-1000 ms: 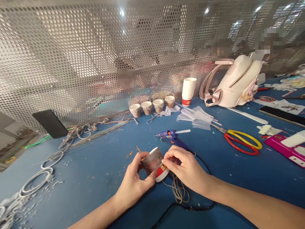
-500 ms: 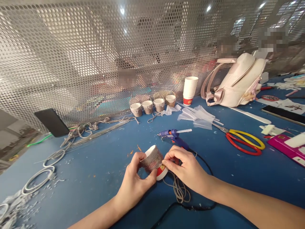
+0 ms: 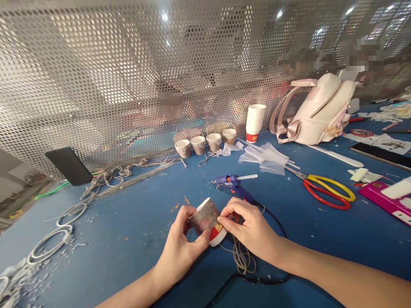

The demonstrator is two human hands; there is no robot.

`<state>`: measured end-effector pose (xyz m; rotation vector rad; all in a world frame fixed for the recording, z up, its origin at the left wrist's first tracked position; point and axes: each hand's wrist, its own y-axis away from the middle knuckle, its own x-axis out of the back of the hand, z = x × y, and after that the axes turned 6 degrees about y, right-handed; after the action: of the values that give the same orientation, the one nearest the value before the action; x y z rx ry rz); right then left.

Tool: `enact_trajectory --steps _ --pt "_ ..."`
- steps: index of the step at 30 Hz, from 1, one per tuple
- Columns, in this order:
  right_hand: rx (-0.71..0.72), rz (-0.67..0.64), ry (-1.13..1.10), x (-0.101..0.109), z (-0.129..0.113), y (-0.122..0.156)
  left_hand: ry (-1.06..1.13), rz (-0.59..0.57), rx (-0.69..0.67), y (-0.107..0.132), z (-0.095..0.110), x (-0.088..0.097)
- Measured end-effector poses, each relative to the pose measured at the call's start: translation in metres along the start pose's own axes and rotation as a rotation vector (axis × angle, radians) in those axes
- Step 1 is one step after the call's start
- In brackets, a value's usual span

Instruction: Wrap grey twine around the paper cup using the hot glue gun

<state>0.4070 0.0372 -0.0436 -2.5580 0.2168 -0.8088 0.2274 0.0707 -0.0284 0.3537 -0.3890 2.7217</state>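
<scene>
My left hand (image 3: 180, 248) grips a small paper cup (image 3: 207, 218) lying on its side, its wall partly wound with grey cord and its red-and-white base toward me. My right hand (image 3: 248, 229) pinches the cord against the cup near the base. Loose grey cord (image 3: 242, 259) trails from the cup onto the blue table (image 3: 128, 226). A blue hot glue gun (image 3: 233, 183) lies just beyond my hands, its black cable (image 3: 257, 278) running under my right forearm.
Several cord-wrapped cups (image 3: 205, 143) line the perforated metal screen (image 3: 128, 77). A stack of paper cups (image 3: 255, 122), clear plastic strips (image 3: 266, 158), red-and-yellow scissors (image 3: 327, 192), a pale backpack (image 3: 321, 109), a black phone (image 3: 69, 166) and cord coils (image 3: 48, 244) lie around.
The cup has turned slightly in my hands and my right fingers have shifted along it. Nothing else on the table has moved.
</scene>
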Motion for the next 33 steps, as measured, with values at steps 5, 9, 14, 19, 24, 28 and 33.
enact_trajectory --steps 5,9,14,19,24,28,33 --pt "-0.020 -0.005 -0.008 0.000 -0.002 0.000 0.032 0.007 0.021 0.001 0.000 -0.001" --pt "-0.035 -0.009 -0.016 0.001 -0.003 0.000 0.049 0.010 0.025 0.000 -0.001 0.000" --pt "-0.063 -0.033 -0.033 0.003 -0.004 -0.001 0.075 -0.002 0.037 -0.001 0.000 0.000" --pt "-0.130 -0.057 -0.107 0.004 -0.007 -0.003 0.096 -0.026 0.036 -0.001 -0.002 0.001" --pt "-0.312 -0.155 -0.320 0.006 -0.009 -0.005 0.139 -0.035 0.009 -0.001 -0.007 0.007" --pt "-0.379 -0.181 -0.436 0.005 -0.004 -0.005 0.216 -0.052 -0.008 -0.002 -0.012 0.012" --pt "-0.421 -0.323 -0.576 0.004 -0.002 -0.004 0.305 -0.083 -0.061 -0.001 -0.024 0.016"
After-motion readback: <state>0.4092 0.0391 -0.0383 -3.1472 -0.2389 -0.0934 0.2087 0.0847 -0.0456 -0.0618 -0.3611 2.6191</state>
